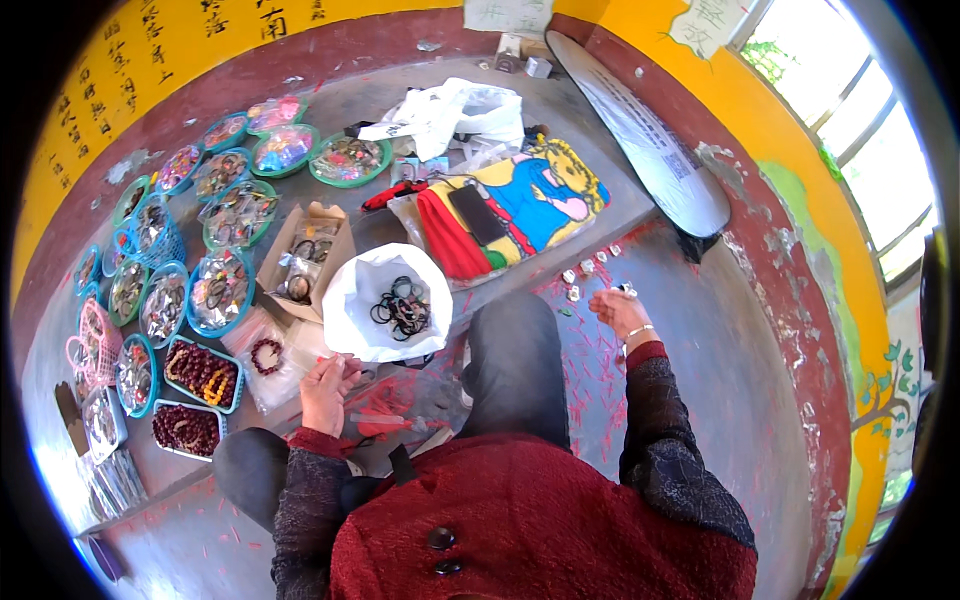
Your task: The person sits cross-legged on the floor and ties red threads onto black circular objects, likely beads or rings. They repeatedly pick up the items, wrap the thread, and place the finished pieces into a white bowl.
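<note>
Spreading both hands well apart, the person has the left hand (pixel 322 395) at 8 o'clock and the right hand (pixel 618 312) at 3 o'clock, clock read from the view's centre. Left: fingers narrow, close below the rim of a white bag (pixel 347 290); whether they grip anything, cannot tell. Right: fingers bent inward over the floor; contents of the grasp, if any, cannot tell. A pale bracelet (pixel 640 331) circles the right wrist.

The dark loops (pixel 401 308) lie heaped inside the white bag, at 9 o'clock. A cardboard box (pixel 338 265) stands just beside it, toward 10. At 12 to 1: a folded, colourful cloth (pixel 548 205) bearing a dark phone-like slab (pixel 478 215). Near the right hand, at 2 to 3: small white pieces (pixel 573 293). Bead strands (pixel 190 428) fill a basket at 8 o'clock.
</note>
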Action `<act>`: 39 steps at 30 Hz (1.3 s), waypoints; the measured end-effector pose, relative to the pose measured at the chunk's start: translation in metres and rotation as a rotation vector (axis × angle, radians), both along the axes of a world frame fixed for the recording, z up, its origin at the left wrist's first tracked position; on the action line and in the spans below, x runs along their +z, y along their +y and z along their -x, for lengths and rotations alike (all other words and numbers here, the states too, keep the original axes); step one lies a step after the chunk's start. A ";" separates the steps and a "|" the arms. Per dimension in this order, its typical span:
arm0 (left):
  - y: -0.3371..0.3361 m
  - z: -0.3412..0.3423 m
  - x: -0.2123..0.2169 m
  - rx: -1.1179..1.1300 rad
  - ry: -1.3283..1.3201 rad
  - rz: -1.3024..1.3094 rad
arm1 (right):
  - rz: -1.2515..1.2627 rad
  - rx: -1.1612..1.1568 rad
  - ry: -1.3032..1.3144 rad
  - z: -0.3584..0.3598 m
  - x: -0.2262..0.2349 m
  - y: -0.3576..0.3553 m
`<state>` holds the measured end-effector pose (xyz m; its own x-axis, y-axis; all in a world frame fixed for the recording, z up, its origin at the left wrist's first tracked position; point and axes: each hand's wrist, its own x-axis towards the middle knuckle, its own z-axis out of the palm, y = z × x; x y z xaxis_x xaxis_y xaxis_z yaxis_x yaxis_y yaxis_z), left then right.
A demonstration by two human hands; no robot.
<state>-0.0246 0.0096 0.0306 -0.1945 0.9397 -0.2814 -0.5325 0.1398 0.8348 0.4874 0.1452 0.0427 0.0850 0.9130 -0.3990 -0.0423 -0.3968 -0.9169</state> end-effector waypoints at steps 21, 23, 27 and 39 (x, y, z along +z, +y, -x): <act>0.000 0.014 0.000 0.076 -0.321 -0.011 | -0.237 0.901 0.061 0.371 -0.016 -0.026; 0.002 0.012 -0.002 0.051 -0.317 -0.004 | -0.219 0.903 0.054 0.368 -0.019 -0.023; 0.003 0.009 0.006 0.041 -0.330 0.007 | -0.241 0.876 0.060 0.365 -0.016 -0.024; 0.004 0.012 -0.005 -0.052 -0.232 0.096 | -0.119 0.886 0.126 0.362 -0.007 -0.029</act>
<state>-0.0368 0.0134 0.0261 -0.0661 0.9134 -0.4016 -0.6979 0.2453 0.6729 0.1251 0.1162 0.0359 -0.7072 0.6591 -0.2559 0.1302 -0.2343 -0.9634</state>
